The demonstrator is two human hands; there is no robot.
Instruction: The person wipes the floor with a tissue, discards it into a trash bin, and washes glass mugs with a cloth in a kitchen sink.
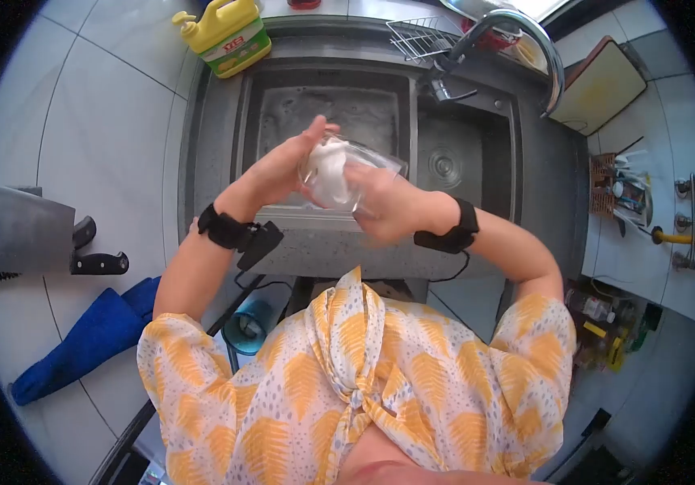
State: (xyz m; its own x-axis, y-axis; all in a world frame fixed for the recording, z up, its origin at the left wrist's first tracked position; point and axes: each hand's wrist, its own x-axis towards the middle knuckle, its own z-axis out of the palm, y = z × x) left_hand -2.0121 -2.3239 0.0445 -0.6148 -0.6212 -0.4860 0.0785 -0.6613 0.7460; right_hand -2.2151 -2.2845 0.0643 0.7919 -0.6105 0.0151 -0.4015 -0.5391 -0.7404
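Over the front of the left sink basin (327, 78), a clear glass (380, 159) lies tilted on its side between my hands. My left hand (287, 168) is wrapped round its base end. My right hand (380, 202) is at the open end and blurred by motion, with some fingers reaching inside the glass. Something white (330, 171), like a cloth or foam, shows inside the glass near my right fingertips. Whether my right fingers grip it cannot be made out.
A chrome faucet (553, 73) arches over the right basin (477, 129). A yellow detergent jug (230, 40) stands behind left, beside a wire rack (420, 39) further right. Cleavers (24, 230) and a blue cloth (81, 347) are on the left; a cutting board (604, 87) leans right.
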